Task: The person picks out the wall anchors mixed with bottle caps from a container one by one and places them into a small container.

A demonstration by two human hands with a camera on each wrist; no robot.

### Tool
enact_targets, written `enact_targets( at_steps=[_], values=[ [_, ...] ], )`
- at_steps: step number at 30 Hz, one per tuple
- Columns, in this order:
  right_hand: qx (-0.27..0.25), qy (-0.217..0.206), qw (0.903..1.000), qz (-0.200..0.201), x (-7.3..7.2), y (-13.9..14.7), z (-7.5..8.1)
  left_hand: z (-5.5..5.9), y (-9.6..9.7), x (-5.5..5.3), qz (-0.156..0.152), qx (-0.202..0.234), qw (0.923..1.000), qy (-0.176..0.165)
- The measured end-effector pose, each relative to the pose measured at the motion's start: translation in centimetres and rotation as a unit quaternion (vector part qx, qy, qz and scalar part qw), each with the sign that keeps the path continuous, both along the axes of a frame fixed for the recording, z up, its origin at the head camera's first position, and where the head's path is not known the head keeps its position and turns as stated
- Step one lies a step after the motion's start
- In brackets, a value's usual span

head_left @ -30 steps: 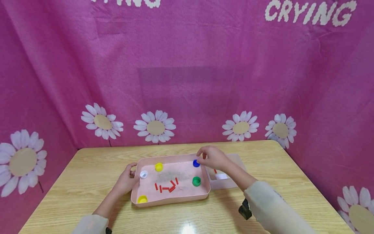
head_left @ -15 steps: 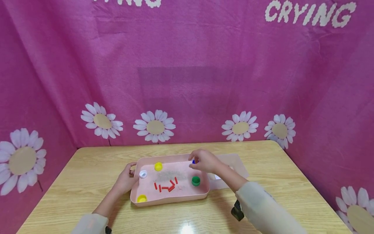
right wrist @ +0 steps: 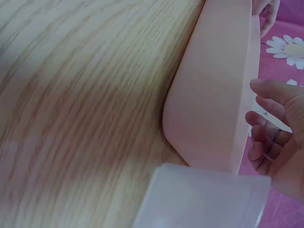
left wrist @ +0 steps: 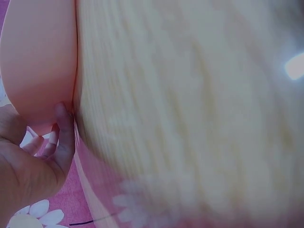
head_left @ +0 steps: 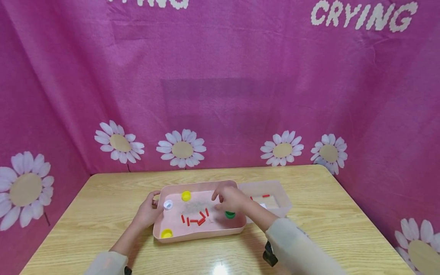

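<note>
Left hand (head_left: 148, 211) grips the left end wall of the pink tray (head_left: 199, 235), fingers bent about it. Right hand (head_left: 230, 198) hovers over the tray's right part, fingers loosely bent and parted from the thumb; nothing visible between them.

Beyond both hands: magenta curtain (head_left: 227, 114) with printed daisies. Below both: wood-grain table (head_left: 120, 191). Tray spans the space between the hands, long axis running left to right. Translucent bin (head_left: 283, 202) adjoins it under the right forearm, with a few red pieces (head_left: 266, 196) inside.

Caps, all in the tray: white cap (head_left: 168, 205) just inside the wall by the left hand; yellow cap (head_left: 186, 196) farther back and rightward from that hand; second yellow cap (head_left: 166, 233) nearer the person, front left corner; green cap (head_left: 230, 215) partly covered by the right hand in the head view.

Smallest: red sticks (head_left: 194, 220), loose on the tray floor. Key relation: they lie left of the right hand and nearer the person. The rightmost is closest to the right fingertips; the leftmost is nearer the left hand. Long axes mixed: some front-to-back, one crosswise, others slanted. Appearance: short, slim, straight, plain bright red; six or seven, overlap prevents an exact count.
</note>
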State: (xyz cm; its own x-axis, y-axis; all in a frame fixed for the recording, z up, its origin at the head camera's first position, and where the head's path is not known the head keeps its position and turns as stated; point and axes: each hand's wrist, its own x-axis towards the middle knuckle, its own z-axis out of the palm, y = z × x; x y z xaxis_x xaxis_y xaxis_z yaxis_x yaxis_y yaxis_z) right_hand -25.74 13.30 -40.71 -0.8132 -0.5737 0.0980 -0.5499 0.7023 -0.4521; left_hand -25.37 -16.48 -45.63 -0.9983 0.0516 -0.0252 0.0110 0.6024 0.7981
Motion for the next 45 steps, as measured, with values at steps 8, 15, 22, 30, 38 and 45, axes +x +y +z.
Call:
enact_targets(
  at_steps=[8, 15, 22, 30, 38, 45],
  values=[
    [-0.005, -0.011, 0.9999, 0.011, 0.1, -0.7, -1.1, -0.1, 0.1, -0.1, 0.005, 0.001, 1.0, 0.003],
    [0.032, -0.025, 0.9988, -0.028, 0.2, -1.8, -1.8, -0.1, 0.0, 0.0, 0.007, -0.002, 0.9999, 0.009],
    [0.047, -0.044, 0.9966, -0.051, 0.2, -2.3, -2.4, -0.1, 0.0, 0.1, 0.007, 0.001, 1.0, 0.005],
    [0.057, -0.027, 0.9966, -0.053, 0.1, -2.4, -2.9, 0.0, 0.2, -0.1, 0.013, -0.006, 0.9999, 0.005],
    [0.048, -0.013, 0.9977, -0.045, 0.1, -2.4, -3.1, 0.1, 0.3, -0.2, 0.013, -0.001, 0.9999, 0.007],
    [0.043, 0.0, 0.9985, -0.035, 0.1, -2.5, -3.3, -0.1, 0.0, -0.2, 0.017, -0.003, 0.9998, 0.01]
  ],
)
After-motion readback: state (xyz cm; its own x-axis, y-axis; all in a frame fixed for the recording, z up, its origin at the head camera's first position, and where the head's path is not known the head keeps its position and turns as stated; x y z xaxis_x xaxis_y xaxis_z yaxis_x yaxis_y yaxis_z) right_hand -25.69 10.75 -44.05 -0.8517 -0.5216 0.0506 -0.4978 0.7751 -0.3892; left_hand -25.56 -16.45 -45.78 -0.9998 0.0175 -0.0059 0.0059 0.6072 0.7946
